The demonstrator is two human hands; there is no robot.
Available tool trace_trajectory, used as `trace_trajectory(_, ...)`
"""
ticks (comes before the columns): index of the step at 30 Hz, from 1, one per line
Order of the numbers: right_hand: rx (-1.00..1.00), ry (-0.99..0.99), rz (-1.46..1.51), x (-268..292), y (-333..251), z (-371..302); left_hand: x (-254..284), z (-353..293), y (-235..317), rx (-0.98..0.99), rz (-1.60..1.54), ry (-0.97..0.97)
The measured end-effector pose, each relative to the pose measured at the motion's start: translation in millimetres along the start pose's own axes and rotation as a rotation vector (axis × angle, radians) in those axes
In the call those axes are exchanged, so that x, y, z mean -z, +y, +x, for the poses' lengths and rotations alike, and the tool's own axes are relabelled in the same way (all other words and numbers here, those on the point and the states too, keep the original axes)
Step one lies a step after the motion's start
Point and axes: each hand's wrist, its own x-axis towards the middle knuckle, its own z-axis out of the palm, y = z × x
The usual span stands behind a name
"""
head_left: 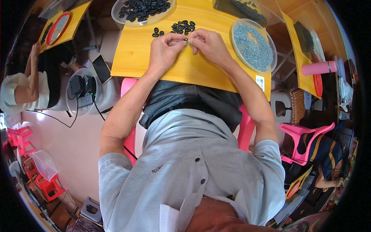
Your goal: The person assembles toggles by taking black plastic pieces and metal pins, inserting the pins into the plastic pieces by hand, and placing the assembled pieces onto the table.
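Observation:
Over the yellow table [133,54], my left hand [164,52] and my right hand [210,44] meet fingertip to fingertip. Both are closed in a pinch around a tiny dark piece [186,39], which is too small and too covered to make out fully. Just beyond my fingers lies a loose pile of small black oval parts [183,27], with a few black parts [156,32] set apart to its left. To the right of my right hand stands a round clear tub [275,58] full of small grey metal-looking pieces [253,50].
A round clear tub [114,17] of black parts sits at the far left table edge. A clear bin [220,7] stands at the far right. A person [29,91] works at a yellow table on the left. A pink stool [303,137] and a pink bottle [319,68] are on the right.

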Motion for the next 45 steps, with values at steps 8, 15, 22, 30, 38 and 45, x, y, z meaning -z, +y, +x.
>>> trace_trajectory(8, 0.051, 0.136, -0.059, 22.9, -2.4, 15.4, 4.1, 5.5, -2.1, -0.034, -0.174, 0.135)
trace_trajectory(15, 0.156, 0.16, -0.59, 31.2, 16.8, 28.1, 6.6, 9.4, 3.3, -0.043, -0.337, 0.323)
trace_trajectory(22, 0.165, 0.162, -0.749, 15.4, 13.7, 28.4, 5.8, 7.2, -1.2, -0.057, -0.305, 0.261)
trace_trajectory(30, 0.133, 0.099, -0.708, 17.6, 11.3, 25.7, -0.7, 4.1, 0.3, -0.063, -0.286, 0.195)
trace_trajectory(38, 0.367, 0.236, -0.833, 21.7, 19.6, 23.1, -1.6, 3.3, 2.2, -0.047, -0.295, 0.193)
trace_trajectory(45, -0.025, 0.169, -0.066, 27.9, 14.4, 25.8, -2.2, 3.7, 3.5, -0.007, -0.388, 0.143)
